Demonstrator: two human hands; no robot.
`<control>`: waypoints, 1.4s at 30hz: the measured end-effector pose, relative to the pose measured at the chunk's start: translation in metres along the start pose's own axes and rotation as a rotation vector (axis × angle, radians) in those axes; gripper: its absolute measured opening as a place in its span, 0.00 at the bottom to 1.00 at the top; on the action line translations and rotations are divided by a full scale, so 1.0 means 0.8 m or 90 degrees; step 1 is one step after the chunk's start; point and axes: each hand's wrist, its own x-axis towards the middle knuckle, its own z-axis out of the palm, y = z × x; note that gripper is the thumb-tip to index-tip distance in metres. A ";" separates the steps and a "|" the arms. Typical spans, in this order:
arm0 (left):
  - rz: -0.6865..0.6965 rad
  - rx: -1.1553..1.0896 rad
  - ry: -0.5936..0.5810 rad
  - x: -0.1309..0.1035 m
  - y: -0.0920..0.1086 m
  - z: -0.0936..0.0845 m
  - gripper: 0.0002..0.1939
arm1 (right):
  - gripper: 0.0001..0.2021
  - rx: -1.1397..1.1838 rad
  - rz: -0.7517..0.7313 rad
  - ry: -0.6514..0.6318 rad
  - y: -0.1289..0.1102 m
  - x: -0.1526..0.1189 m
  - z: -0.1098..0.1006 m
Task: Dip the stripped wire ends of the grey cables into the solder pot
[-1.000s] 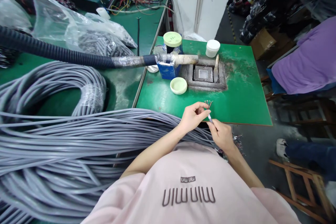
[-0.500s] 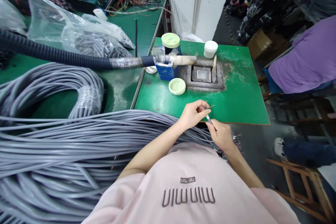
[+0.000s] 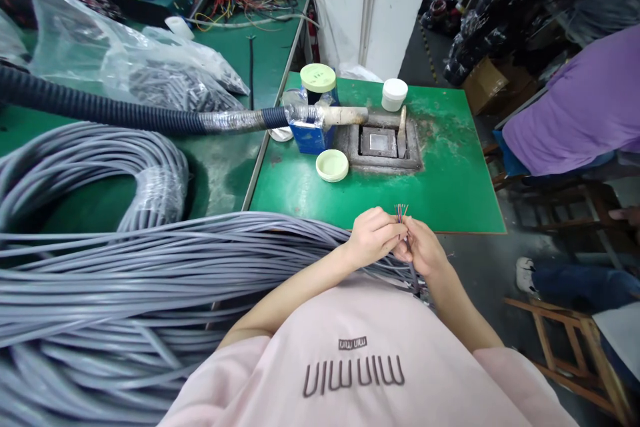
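Close to my body, at the front edge of the green table (image 3: 450,207), both hands meet at the end of a grey cable (image 3: 413,275). Several thin coloured wires (image 3: 401,211) fan upward out of that end, their tips bare. My left hand (image 3: 377,233) pinches the wires between thumb and fingers. My right hand (image 3: 424,245) is closed around the cable end, its fingertips touching the wires too. The cable hangs down below the right hand toward my shirt. Fingers cover the spot where the sheath stops.
Beyond the hands, a solder pot (image 3: 379,143) sits in the table with a wooden-handled tool (image 3: 403,130) on its rim. A ribbed hose (image 3: 240,121) points at it. Nearby are a shallow green lid (image 3: 332,165) and white jar (image 3: 394,94). Grey cables (image 3: 165,280) fill the left; a person (image 3: 575,107) sits right.
The wires, earlier splayed sideways, now stand upright in a bunch. My right hand has moved up the cable beside my left hand. The view has shifted slightly.
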 end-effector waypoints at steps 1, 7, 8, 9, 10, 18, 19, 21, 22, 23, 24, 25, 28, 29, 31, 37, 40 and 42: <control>0.004 -0.005 0.002 -0.001 0.000 0.001 0.07 | 0.17 0.013 -0.003 0.005 0.000 0.000 0.000; 0.039 -0.041 0.023 -0.001 0.004 0.002 0.06 | 0.13 0.041 -0.029 0.053 0.001 -0.005 0.000; 0.022 -0.067 0.027 0.000 0.006 0.002 0.06 | 0.12 0.039 -0.038 0.066 0.000 -0.006 0.001; -0.010 -0.103 0.031 0.001 0.010 0.003 0.06 | 0.12 0.035 -0.049 0.080 0.000 -0.006 0.003; -0.059 -0.147 0.035 0.002 0.014 0.004 0.06 | 0.12 0.029 -0.064 0.097 -0.001 -0.007 0.005; -0.476 -0.648 0.107 0.014 0.033 0.013 0.15 | 0.07 -0.136 -0.249 0.191 0.001 -0.003 0.008; -0.504 -0.663 0.114 0.015 0.032 0.013 0.16 | 0.06 -0.188 -0.273 0.201 0.001 -0.003 0.006; -0.545 -0.670 0.126 0.017 0.029 0.013 0.17 | 0.07 -0.303 -0.311 0.213 -0.001 -0.005 0.001; -0.556 -0.669 0.133 0.017 0.027 0.012 0.17 | 0.07 -0.359 -0.326 0.217 -0.002 -0.005 -0.001; -0.565 -0.669 0.139 0.016 0.026 0.012 0.17 | 0.07 -0.411 -0.339 0.222 -0.003 -0.006 -0.002; -0.572 -0.670 0.145 0.016 0.024 0.011 0.17 | 0.07 -0.456 -0.351 0.226 -0.004 -0.006 -0.003; -0.579 -0.674 0.151 0.015 0.023 0.011 0.17 | 0.08 -0.495 -0.362 0.227 -0.005 -0.006 -0.004; -0.600 -0.693 0.159 0.011 0.019 0.007 0.16 | 0.08 -0.565 -0.375 0.207 -0.011 -0.001 0.000; -0.603 -0.693 0.159 0.010 0.017 0.004 0.16 | 0.09 -0.574 -0.372 0.194 -0.014 0.003 0.002; -0.597 -0.667 0.158 0.008 0.013 -0.005 0.16 | 0.10 -0.583 -0.357 0.167 -0.022 0.012 0.009; -0.489 -0.339 0.159 -0.005 -0.013 -0.041 0.16 | 0.12 -0.636 -0.351 0.113 -0.068 0.070 0.027; -0.448 -0.140 0.085 -0.016 -0.029 -0.048 0.10 | 0.13 -0.683 -0.334 0.070 -0.090 0.117 0.036; -0.426 -0.055 0.043 -0.021 -0.038 -0.047 0.09 | 0.12 -0.731 -0.315 0.032 -0.099 0.149 0.046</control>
